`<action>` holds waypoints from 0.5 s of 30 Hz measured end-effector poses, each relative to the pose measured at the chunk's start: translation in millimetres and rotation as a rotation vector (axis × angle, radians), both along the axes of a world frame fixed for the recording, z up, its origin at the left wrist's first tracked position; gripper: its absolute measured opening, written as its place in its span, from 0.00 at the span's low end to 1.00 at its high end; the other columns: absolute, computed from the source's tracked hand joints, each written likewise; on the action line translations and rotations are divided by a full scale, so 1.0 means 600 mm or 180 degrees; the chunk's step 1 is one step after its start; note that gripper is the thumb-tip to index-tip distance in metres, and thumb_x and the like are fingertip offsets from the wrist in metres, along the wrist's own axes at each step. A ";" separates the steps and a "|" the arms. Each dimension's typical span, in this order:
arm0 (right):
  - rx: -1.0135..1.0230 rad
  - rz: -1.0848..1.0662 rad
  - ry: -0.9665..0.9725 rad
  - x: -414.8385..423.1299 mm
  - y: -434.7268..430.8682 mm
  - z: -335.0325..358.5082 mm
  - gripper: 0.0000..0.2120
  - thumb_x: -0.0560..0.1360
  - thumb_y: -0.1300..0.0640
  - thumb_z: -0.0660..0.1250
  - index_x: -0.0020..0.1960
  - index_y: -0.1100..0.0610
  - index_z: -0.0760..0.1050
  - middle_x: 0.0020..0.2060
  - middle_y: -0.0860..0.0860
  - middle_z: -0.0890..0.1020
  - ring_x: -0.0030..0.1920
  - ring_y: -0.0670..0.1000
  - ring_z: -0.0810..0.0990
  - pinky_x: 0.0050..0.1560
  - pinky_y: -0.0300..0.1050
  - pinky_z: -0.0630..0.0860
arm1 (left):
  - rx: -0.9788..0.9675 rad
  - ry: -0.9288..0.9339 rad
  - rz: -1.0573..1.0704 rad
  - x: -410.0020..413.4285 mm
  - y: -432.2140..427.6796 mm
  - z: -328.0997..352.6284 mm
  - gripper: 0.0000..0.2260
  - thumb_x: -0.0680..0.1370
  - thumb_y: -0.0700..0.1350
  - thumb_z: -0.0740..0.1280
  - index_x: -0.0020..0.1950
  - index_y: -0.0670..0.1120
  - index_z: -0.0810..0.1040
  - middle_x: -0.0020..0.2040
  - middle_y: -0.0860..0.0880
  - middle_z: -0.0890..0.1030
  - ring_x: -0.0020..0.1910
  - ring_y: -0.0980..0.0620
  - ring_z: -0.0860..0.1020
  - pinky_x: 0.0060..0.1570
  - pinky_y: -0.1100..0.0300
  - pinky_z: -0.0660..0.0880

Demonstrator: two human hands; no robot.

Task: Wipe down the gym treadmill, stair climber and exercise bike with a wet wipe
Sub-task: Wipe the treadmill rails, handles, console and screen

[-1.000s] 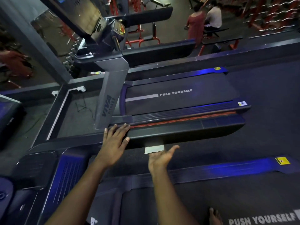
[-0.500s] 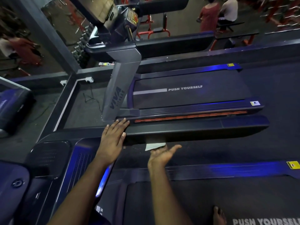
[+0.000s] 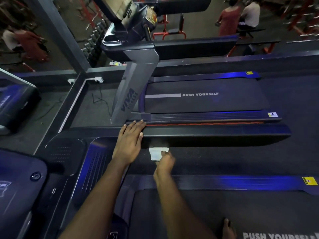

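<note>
White and folded, the wet wipe (image 3: 156, 153) sits against the lower edge of the handrail (image 3: 215, 135) — the long black side arm of the treadmill (image 3: 189, 213) the person stands on. The right hand (image 3: 164, 163) comes up from below the handrail and pinches the wipe, thumb and curled fingers closed on its near edge. The left hand (image 3: 128, 142) lies flat on top of the handrail's left end, just left of the wipe. Its fingers are straight and close together and grip nothing, and the fingertips reach the handrail's far edge.

Beyond the handrail stands a second treadmill (image 3: 203, 95), its dark belt printed PUSH YOURSELF. A grey upright (image 3: 133, 94) marked VIVA rises just past the handrail's left end. Below the handrail, a blue-lit side rail (image 3: 241, 181) carries a yellow sticker (image 3: 309, 180) under the handrail's right end. A bare foot (image 3: 227, 228) rests on the near belt, well below the handrail. Far beyond the handrail — at the top of the view — 2 people (image 3: 227, 19) are beside red gym frames.
</note>
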State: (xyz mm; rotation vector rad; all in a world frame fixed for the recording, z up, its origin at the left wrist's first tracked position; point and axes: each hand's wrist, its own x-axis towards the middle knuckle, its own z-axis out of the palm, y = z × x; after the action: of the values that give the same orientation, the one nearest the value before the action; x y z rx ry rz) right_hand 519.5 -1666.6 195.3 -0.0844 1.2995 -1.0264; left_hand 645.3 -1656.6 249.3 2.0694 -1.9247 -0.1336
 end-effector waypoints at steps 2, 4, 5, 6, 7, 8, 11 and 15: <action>-0.0283 0.0811 0.1061 -0.012 0.011 0.013 0.10 0.76 0.70 0.60 0.47 0.64 0.81 0.41 0.59 0.82 0.40 0.57 0.80 0.40 0.45 0.74 | -0.0105 0.0233 0.0100 -0.008 0.001 0.007 0.19 0.85 0.40 0.56 0.76 0.45 0.71 0.76 0.48 0.71 0.77 0.49 0.65 0.79 0.49 0.54; -0.0867 0.1514 0.1739 -0.018 0.028 0.044 0.10 0.76 0.67 0.62 0.42 0.59 0.79 0.35 0.52 0.81 0.34 0.50 0.77 0.32 0.37 0.71 | -0.0432 0.0694 0.0472 -0.008 0.020 0.022 0.18 0.83 0.34 0.59 0.72 0.41 0.75 0.72 0.43 0.76 0.73 0.45 0.71 0.77 0.47 0.60; -0.1145 0.1679 0.1880 -0.023 0.033 0.060 0.11 0.76 0.67 0.62 0.38 0.57 0.76 0.33 0.49 0.79 0.32 0.46 0.75 0.27 0.33 0.68 | -0.0620 0.0875 0.0716 -0.005 0.030 0.028 0.18 0.81 0.32 0.60 0.69 0.39 0.77 0.69 0.42 0.77 0.71 0.43 0.73 0.75 0.46 0.63; -0.1339 0.1811 0.1949 -0.028 0.034 0.077 0.12 0.76 0.67 0.62 0.35 0.55 0.74 0.30 0.47 0.77 0.31 0.46 0.73 0.26 0.32 0.65 | -0.0767 0.0971 0.0964 0.000 0.041 0.035 0.17 0.80 0.31 0.60 0.67 0.38 0.78 0.67 0.40 0.79 0.69 0.40 0.74 0.72 0.44 0.66; -0.1483 0.1868 0.2024 -0.030 0.031 0.088 0.13 0.75 0.67 0.62 0.34 0.55 0.72 0.29 0.47 0.75 0.31 0.47 0.72 0.27 0.33 0.65 | -0.0862 0.0997 0.1174 0.007 0.052 0.042 0.17 0.80 0.30 0.61 0.66 0.37 0.78 0.65 0.39 0.80 0.66 0.39 0.75 0.70 0.43 0.68; -0.1611 0.1916 0.2108 -0.031 0.027 0.098 0.12 0.75 0.66 0.62 0.35 0.56 0.74 0.29 0.48 0.76 0.32 0.49 0.73 0.30 0.37 0.67 | -0.0904 0.0963 0.1360 0.014 0.063 0.047 0.16 0.79 0.30 0.61 0.65 0.37 0.79 0.63 0.38 0.80 0.65 0.37 0.76 0.68 0.42 0.69; -0.2012 0.2109 0.2492 -0.019 0.021 0.140 0.07 0.76 0.64 0.63 0.42 0.59 0.79 0.34 0.51 0.79 0.38 0.54 0.75 0.36 0.44 0.65 | -0.1019 0.0708 0.1684 0.042 0.097 0.062 0.14 0.78 0.30 0.63 0.62 0.36 0.80 0.58 0.37 0.81 0.59 0.36 0.77 0.65 0.41 0.71; -0.2877 0.2171 0.2654 0.013 0.000 0.184 0.09 0.76 0.62 0.62 0.45 0.56 0.81 0.34 0.48 0.80 0.35 0.51 0.77 0.36 0.42 0.67 | -0.0695 0.0450 0.1945 0.064 0.118 0.068 0.14 0.79 0.34 0.63 0.64 0.38 0.78 0.63 0.39 0.79 0.65 0.39 0.74 0.70 0.45 0.66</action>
State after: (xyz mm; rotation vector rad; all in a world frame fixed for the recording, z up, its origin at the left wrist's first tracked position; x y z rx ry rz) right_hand 527.3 -1666.7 305.7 -1.6673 1.2485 -0.9067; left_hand 683.6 -1585.8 290.0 2.3127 -1.1038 0.0654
